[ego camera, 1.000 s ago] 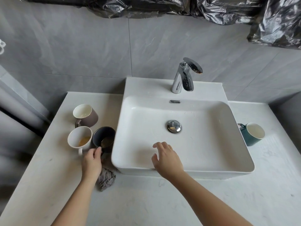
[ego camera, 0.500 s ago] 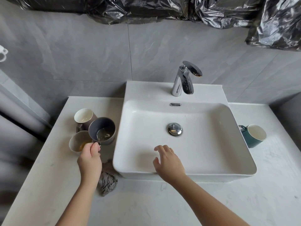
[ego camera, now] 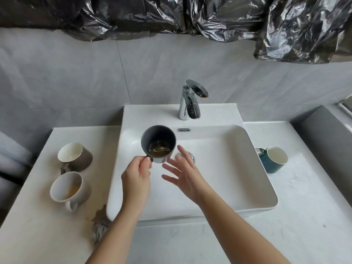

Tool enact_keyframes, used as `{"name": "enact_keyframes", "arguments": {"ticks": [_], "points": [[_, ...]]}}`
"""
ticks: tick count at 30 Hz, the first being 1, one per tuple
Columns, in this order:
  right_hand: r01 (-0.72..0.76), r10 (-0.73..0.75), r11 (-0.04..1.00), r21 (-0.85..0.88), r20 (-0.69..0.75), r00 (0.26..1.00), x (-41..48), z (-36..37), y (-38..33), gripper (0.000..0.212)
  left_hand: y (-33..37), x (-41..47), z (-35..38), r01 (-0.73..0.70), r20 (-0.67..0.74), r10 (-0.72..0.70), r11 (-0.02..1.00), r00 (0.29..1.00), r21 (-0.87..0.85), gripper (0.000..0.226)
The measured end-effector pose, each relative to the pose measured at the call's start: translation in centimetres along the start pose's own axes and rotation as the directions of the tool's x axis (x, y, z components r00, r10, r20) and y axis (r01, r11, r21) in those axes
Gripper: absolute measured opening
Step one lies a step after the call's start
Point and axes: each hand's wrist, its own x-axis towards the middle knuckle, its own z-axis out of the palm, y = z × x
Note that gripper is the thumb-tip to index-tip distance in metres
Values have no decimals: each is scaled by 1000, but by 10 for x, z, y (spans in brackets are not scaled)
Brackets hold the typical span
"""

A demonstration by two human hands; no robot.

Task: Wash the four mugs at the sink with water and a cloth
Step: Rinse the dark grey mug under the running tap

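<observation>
My left hand (ego camera: 137, 175) pinches the handle of a dark grey mug (ego camera: 158, 142) and holds it upright over the left part of the white sink (ego camera: 247, 187). Brownish liquid lies in its bottom. My right hand (ego camera: 183, 173) hovers beside the mug with fingers spread, not touching it. A brown mug (ego camera: 76, 157) and a white mug (ego camera: 66, 188) with yellowish dregs stand on the counter to the left. A teal mug (ego camera: 273, 159) stands to the right of the sink. A grey cloth (ego camera: 100, 224) lies at the sink's front left corner, partly hidden by my left arm.
A chrome tap (ego camera: 189, 101) stands at the back of the sink, with no water running. The drain plug (ego camera: 191, 157) is partly hidden behind my right hand. Black plastic sheeting (ego camera: 190, 14) hangs along the wall above. The white counter (ego camera: 295, 225) extends on both sides.
My left hand lifted the dark grey mug off the counter and carried it right, over the sink. My right hand rose from the sink's front and spread its fingers beside the mug.
</observation>
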Motion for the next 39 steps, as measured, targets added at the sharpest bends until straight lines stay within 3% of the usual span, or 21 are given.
{"name": "enact_keyframes", "arguments": {"ticks": [7, 12, 16, 19, 21, 24, 28, 30, 33, 39], "points": [[130, -126, 987, 96, -39, 991, 6, -49, -13, 74, 19, -9, 65, -6, 150, 13, 999, 989, -45, 26], [120, -106, 986, 118, -120, 987, 18, -79, -28, 48, 18, 5, 84, -80, 309, 76, 997, 948, 1, 22], [56, -47, 997, 47, -179, 983, 34, -99, -38, 45, 41, 44, 88, -310, 77, 302, 942, 950, 126, 15], [41, -40, 999, 4, -165, 985, 42, -105, -46, 29, 78, 80, 99, -503, -53, 518, 847, 854, 172, 17], [35, -41, 999, -39, -162, 986, 45, -106, -52, 32, 98, 105, 111, -592, 47, 598, 774, 800, 223, 36], [17, -32, 996, -92, -166, 986, 50, -105, -59, 60, 112, 132, 128, -633, 223, 593, 722, 774, 278, 47], [43, -73, 987, -157, -189, 979, 54, -107, -64, 57, 113, 146, 139, -663, 164, 647, 686, 744, 301, 36], [111, -201, 924, -367, -218, 955, 55, -109, -65, 73, 112, 148, 140, -672, 159, 659, 676, 735, 303, 33], [176, -398, 694, -699, -168, 902, 52, -116, -65, 83, 111, 148, 140, -673, 160, 659, 679, 735, 293, 33], [177, -570, 266, -947, -7, 821, 49, -143, -66, 93, 110, 150, 136, -678, 162, 661, 687, 733, 262, 33]]}}
